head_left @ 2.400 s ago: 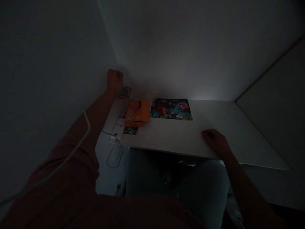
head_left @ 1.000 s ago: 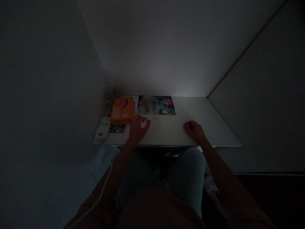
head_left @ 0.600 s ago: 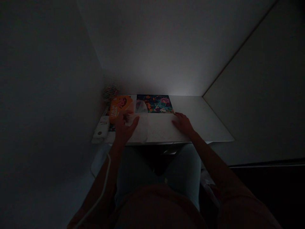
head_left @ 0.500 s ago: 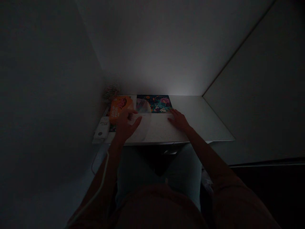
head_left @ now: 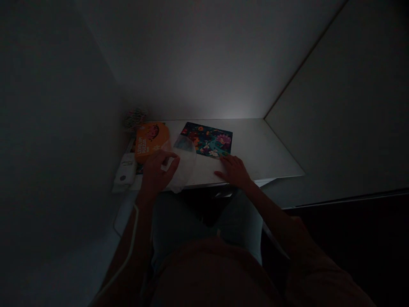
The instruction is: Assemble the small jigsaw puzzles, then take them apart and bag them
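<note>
The left hand [head_left: 157, 170] is half curled, fingers gathered on one crumpled clear plastic bag [head_left: 184, 162], which hangs over the front edge of the white counter [head_left: 252, 147]. The right hand [head_left: 233, 170] lies open and flat on the counter, fingertips just beside one glossy floral picture board [head_left: 207, 139]. Near the left hand sit one orange cardboard box [head_left: 151, 142] and one small white box [head_left: 125, 168]

Very dim scene, pale glow on the back wall [head_left: 204, 76], murky grainy shadows, bowed wide-angle edges
</note>
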Demonstrator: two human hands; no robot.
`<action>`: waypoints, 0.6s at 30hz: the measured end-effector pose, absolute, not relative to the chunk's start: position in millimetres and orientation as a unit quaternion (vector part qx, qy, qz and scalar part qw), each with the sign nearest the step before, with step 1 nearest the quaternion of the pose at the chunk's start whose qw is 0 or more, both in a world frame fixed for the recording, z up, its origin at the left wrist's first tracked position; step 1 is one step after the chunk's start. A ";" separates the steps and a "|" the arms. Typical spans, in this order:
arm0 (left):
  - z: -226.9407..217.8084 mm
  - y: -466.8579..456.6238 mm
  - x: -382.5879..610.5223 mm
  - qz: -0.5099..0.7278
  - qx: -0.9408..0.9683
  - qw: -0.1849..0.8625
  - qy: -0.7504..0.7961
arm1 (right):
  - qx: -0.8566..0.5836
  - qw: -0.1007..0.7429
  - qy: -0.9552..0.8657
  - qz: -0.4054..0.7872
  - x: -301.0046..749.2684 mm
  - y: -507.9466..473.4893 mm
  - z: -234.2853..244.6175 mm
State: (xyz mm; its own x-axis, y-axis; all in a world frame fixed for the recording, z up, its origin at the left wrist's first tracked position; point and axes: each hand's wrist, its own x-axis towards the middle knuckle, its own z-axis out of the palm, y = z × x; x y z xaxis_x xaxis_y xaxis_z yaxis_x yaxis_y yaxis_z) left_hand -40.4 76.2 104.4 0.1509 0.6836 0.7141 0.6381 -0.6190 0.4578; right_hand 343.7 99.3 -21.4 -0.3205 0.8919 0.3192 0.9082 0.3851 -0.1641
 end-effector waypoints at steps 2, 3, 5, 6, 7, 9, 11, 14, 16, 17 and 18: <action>106.6 74.7 -43.6 0.483 0.759 0.019 0.436 | -0.531 0.187 -0.826 -0.005 344.0 78.0 -21.4; 106.7 74.4 -44.4 0.484 0.760 0.017 0.433 | -0.517 0.187 -0.836 0.006 345.2 70.1 -20.8; 105.7 74.2 -44.1 0.489 0.762 0.011 0.425 | -0.484 0.182 -0.855 0.029 349.3 60.5 -18.7; 104.8 73.8 -43.3 0.492 0.764 0.008 0.419 | -0.470 0.179 -0.863 0.036 351.8 58.5 -17.6; 103.9 73.2 -42.2 0.494 0.765 0.005 0.412 | -0.461 0.177 -0.869 0.039 354.4 58.0 -16.6; 102.5 70.8 -39.8 0.494 0.769 0.004 0.406 | -0.455 0.175 -0.872 0.041 358.6 59.7 -15.5; 101.7 66.7 -37.7 0.486 0.773 0.009 0.408 | -0.457 0.174 -0.871 0.044 360.7 62.0 -15.8; 101.0 58.4 -35.6 0.480 0.774 0.017 0.414 | -0.456 0.180 -0.870 0.051 359.9 61.4 -18.1; 100.5 52.7 -34.6 0.481 0.772 0.024 0.414 | -0.455 0.187 -0.869 0.049 358.0 58.2 -19.4; 100.1 50.0 -34.2 0.481 0.772 0.029 0.415 | -0.455 0.190 -0.869 0.048 357.0 56.3 -19.7; 99.8 47.6 -33.9 0.479 0.771 0.035 0.419 | -0.455 0.191 -0.868 0.047 356.1 54.6 -19.7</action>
State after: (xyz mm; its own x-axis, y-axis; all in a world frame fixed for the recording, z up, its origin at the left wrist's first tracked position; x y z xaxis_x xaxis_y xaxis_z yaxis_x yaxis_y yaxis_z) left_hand -33.9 47.6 99.8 0.1916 0.6788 0.7089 0.6121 -0.6472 0.4543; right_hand 356.1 54.6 -19.7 -0.5126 0.8084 0.2893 0.7722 0.5814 -0.2562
